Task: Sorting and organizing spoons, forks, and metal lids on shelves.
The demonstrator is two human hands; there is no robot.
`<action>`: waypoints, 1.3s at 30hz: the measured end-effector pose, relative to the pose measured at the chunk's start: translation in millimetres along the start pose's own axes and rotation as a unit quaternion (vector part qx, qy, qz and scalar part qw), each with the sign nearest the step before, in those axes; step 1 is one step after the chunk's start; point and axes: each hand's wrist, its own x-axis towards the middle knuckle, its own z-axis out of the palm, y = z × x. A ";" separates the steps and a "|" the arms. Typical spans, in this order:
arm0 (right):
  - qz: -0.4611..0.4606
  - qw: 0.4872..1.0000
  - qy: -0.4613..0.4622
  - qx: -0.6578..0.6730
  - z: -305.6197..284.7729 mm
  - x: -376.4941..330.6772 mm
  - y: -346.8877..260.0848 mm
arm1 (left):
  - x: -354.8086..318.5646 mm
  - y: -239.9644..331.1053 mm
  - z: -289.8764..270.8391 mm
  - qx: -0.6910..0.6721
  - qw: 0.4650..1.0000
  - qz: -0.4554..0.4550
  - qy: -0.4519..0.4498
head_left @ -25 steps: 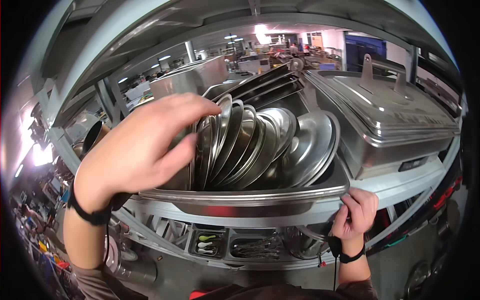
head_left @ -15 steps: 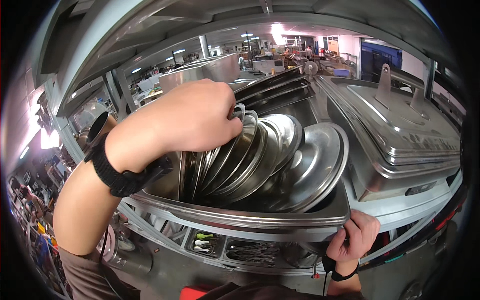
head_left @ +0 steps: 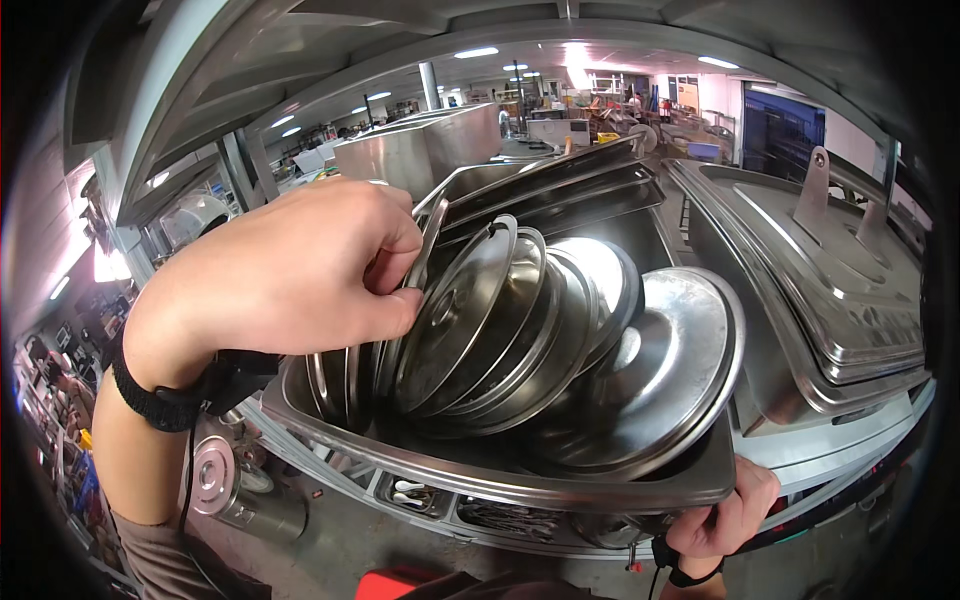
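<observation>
A deep rectangular steel pan [head_left: 560, 490] holds several round metal lids, stood on edge and leaning on one another. My left hand [head_left: 320, 262] reaches in over the pan's left part, its fingers closed on the upper rim of one lid [head_left: 432, 235], seen almost edge-on. Just right of it leans another lid [head_left: 462, 308], showing its round face. A larger shiny lid [head_left: 672, 365] lies tilted at the right end. At the pan's near right corner my right hand [head_left: 728, 515] is closed round the rim, with part of its fingers hidden beneath.
Flat metal trays [head_left: 570, 190] lean at the pan's back. To the right sits a lidded rectangular steel pan [head_left: 800, 290] with an upright handle bracket. Behind on the left is a large steel box [head_left: 420, 145]. A metal frame runs overhead; cutlery bins [head_left: 500, 515] sit lower down.
My left hand has moved left, and lids near it have tipped left, leaving a wider gap beside the other lids. My right hand stays on the pan's corner. The view has shifted slightly.
</observation>
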 end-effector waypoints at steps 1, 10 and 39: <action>-0.002 1.000 -0.002 -0.003 0.1 -0.1 0.1 | -1.4 -1.4 -4.4 0.012 1.000 -0.016 -0.014; 0.029 0.999 -0.009 -0.021 -0.1 -1.5 -4.3 | -7.5 -14.9 -5.9 0.019 0.998 0.033 0.043; 0.012 0.999 -0.024 -0.018 -4.9 -1.1 -0.9 | 29.8 18.7 5.3 0.140 0.959 0.243 0.042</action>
